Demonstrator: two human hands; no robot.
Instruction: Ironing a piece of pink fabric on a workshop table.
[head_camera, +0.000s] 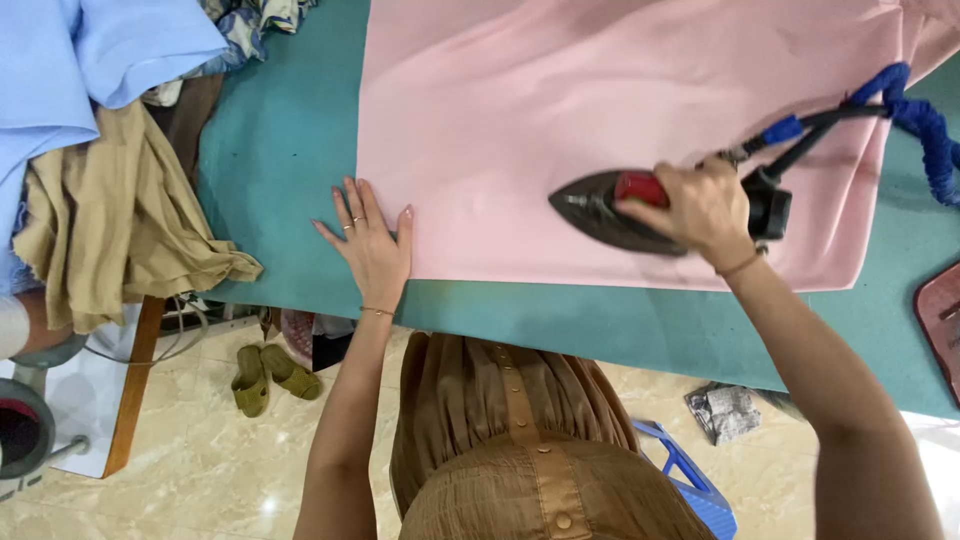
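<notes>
A large pink cloth (560, 110) lies spread flat on the teal ironing table (280, 150). My right hand (700, 208) grips the red handle of a dark metal iron (600, 215), which rests on the cloth with its tip pointing left. My left hand (368, 240) lies flat with fingers spread on the cloth's near left corner, half on the teal surface. A black cable and a blue-wrapped hose (925, 120) run from the back of the iron off to the right.
Tan (110, 220) and light blue (70, 60) garments are piled at the table's left end. A dark red pad (942, 320) sits at the right edge. On the tiled floor are olive slippers (265, 375), a blue plastic stool (695, 480) and crumpled paper (725, 410).
</notes>
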